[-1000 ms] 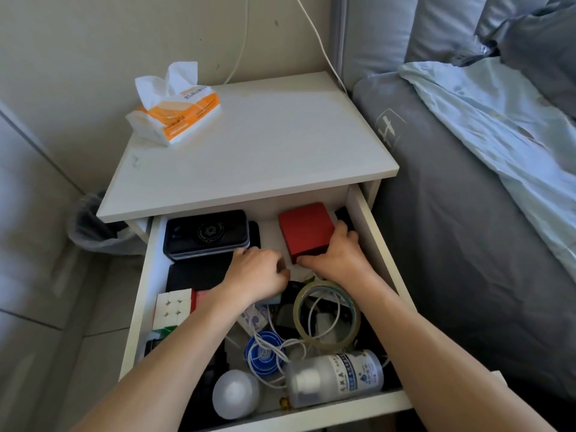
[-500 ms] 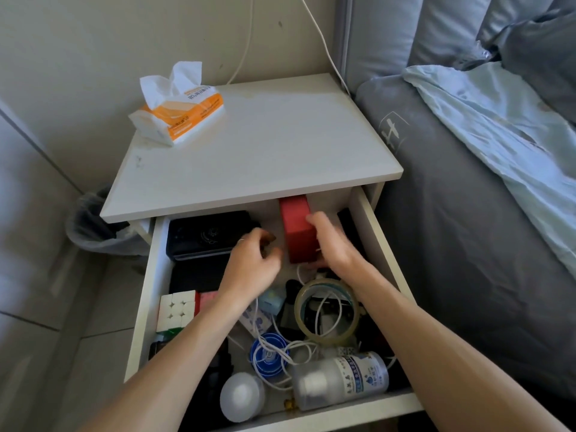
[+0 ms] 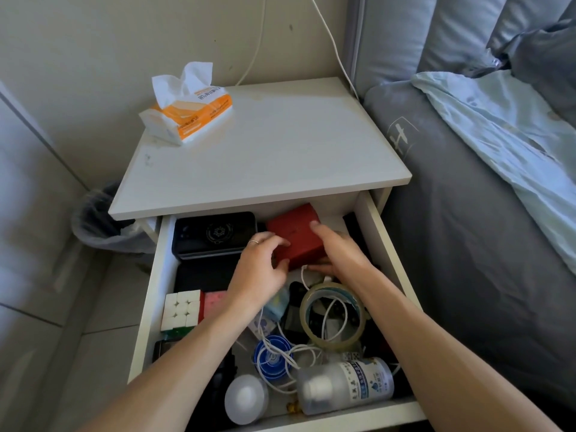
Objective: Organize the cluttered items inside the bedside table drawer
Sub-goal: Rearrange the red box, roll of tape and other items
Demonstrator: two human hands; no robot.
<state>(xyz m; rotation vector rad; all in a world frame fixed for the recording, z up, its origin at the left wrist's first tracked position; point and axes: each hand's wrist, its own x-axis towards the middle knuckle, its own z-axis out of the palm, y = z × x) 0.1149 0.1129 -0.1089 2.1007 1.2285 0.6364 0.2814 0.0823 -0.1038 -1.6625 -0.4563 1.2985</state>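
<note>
In the head view we have both hands in the open drawer (image 3: 378, 241) of the bedside table, at its far end under the tabletop (image 3: 265, 151). The red box (image 3: 296, 235) sits tilted there, one corner raised, just right of the black case (image 3: 215, 235). Our left hand (image 3: 260, 269) curls its fingers against the box's near left face, and our right hand (image 3: 338, 252) wraps it from the right, fingers over the top edge and thumb low at the near side, so the two hands hold it between them.

We judge the box stiff and light, with smooth faces that may slip under a loose pinch; opposing flat sides are the best purchase, as we have it now, and it should turn or slide easily.

Nearer to us the clutter is untouched: a tape roll (image 3: 332, 316) lying over a white cable (image 3: 290, 353), a puzzle cube (image 3: 180, 308) by the left wall, a plastic bottle (image 3: 346, 386) on its side and a white round lamp (image 3: 246, 399) at the near edge. The cable looks limp and liable to snag. A tissue pack (image 3: 187, 113) lies on the tabletop's far left corner.
</note>
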